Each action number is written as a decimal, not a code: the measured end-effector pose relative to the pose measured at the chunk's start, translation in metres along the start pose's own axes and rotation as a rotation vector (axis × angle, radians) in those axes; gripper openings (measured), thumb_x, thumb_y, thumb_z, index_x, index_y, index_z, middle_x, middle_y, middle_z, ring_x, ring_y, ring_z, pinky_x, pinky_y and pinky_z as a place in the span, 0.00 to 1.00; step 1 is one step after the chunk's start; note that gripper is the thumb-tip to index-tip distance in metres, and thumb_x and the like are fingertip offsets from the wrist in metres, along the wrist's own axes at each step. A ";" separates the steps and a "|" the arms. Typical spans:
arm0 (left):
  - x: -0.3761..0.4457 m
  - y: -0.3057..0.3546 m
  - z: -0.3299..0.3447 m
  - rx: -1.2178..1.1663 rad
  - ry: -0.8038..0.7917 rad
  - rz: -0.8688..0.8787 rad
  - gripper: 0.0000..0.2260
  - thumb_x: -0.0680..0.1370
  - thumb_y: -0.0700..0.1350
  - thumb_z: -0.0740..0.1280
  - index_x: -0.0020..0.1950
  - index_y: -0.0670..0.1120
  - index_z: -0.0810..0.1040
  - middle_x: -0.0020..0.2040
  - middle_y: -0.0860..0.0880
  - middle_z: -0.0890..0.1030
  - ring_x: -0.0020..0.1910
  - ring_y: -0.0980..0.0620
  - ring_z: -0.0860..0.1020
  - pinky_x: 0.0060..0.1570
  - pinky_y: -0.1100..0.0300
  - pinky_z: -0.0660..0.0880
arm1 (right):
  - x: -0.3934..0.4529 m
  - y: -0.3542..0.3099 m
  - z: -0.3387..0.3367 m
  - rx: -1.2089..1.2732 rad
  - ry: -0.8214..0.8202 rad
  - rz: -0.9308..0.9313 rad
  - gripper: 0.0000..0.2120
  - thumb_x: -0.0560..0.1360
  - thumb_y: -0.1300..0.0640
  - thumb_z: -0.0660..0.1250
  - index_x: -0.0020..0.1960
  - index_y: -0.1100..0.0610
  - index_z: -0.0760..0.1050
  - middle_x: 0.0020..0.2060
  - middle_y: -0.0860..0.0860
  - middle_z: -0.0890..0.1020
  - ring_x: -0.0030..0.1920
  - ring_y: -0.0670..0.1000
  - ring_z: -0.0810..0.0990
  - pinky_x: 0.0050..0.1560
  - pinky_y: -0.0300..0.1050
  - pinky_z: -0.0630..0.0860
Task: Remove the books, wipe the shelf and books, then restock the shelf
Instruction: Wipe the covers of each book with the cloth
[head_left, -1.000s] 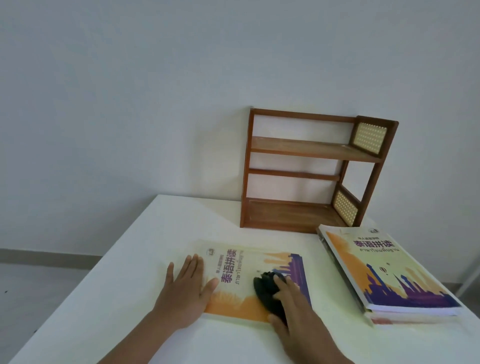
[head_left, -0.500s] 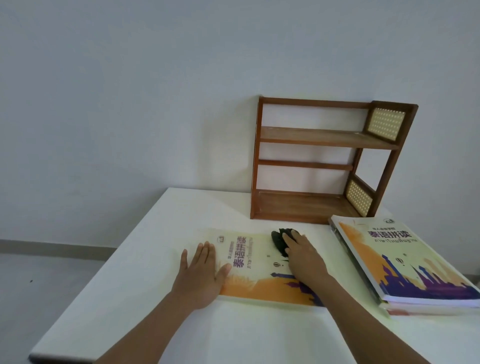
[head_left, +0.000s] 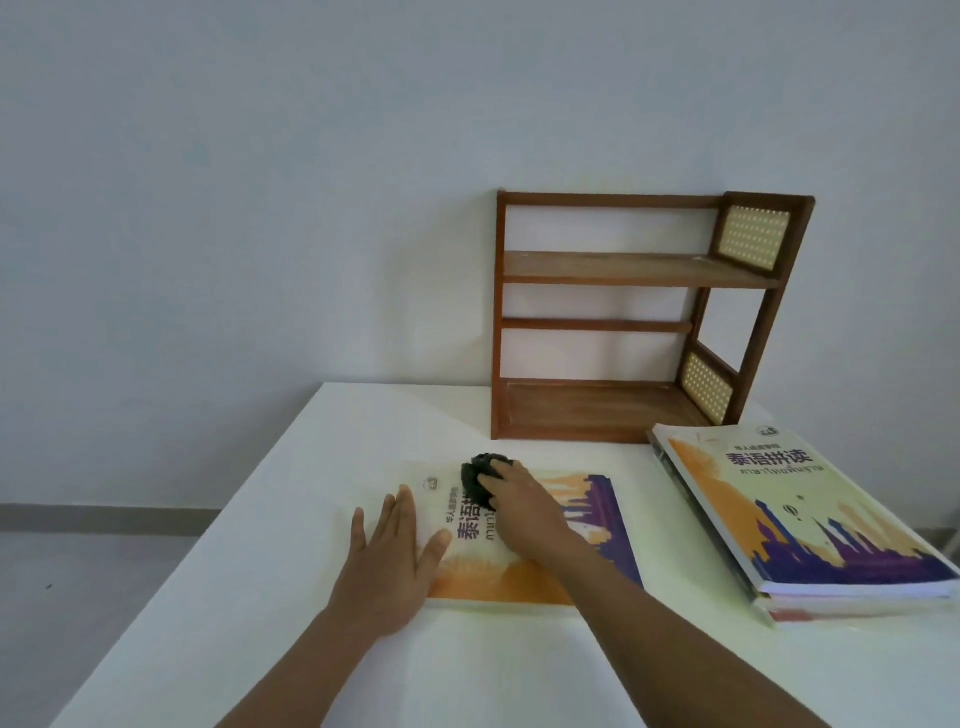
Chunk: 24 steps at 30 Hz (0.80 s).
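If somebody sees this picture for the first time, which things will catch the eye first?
First the two hands on the book lying flat at the table's middle: the left hand presses its edge, the right hand rubs a black cloth over the cover. Behind stands an empty wooden shelf; a stack of books lies on the right.

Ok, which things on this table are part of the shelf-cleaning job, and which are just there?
Part of the job:
wooden shelf
book being wiped
dark cloth under right hand
left hand steadying that book
stack of books

Just there:
white table
wall
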<state>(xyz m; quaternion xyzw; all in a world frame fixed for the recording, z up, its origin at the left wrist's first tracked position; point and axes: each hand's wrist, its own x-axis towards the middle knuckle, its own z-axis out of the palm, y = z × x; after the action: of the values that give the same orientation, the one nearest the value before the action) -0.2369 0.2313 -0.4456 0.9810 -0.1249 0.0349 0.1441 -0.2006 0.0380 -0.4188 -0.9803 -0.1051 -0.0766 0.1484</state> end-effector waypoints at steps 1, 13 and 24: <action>-0.001 0.000 0.000 -0.007 0.003 -0.004 0.44 0.69 0.70 0.29 0.77 0.41 0.35 0.79 0.49 0.44 0.77 0.55 0.40 0.73 0.50 0.33 | 0.001 -0.006 -0.001 -0.016 0.010 0.022 0.24 0.77 0.65 0.59 0.73 0.54 0.67 0.75 0.53 0.63 0.74 0.58 0.57 0.73 0.52 0.60; 0.000 0.003 -0.002 0.062 -0.008 -0.024 0.57 0.57 0.72 0.17 0.78 0.42 0.43 0.79 0.50 0.46 0.77 0.54 0.41 0.74 0.46 0.35 | -0.013 0.051 -0.014 -0.061 0.018 0.047 0.24 0.76 0.64 0.61 0.71 0.51 0.68 0.74 0.49 0.65 0.74 0.53 0.60 0.72 0.52 0.65; 0.007 -0.001 0.005 0.136 -0.001 0.031 0.56 0.59 0.71 0.17 0.78 0.42 0.43 0.79 0.50 0.48 0.77 0.54 0.42 0.74 0.44 0.37 | -0.149 0.001 -0.017 0.045 0.098 -0.307 0.21 0.73 0.60 0.67 0.62 0.43 0.78 0.68 0.41 0.72 0.71 0.46 0.69 0.67 0.42 0.71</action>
<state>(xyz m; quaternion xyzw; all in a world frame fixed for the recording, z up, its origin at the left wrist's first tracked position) -0.2300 0.2295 -0.4499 0.9865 -0.1374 0.0450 0.0765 -0.3461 0.0043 -0.4303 -0.9443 -0.2479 -0.1436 0.1619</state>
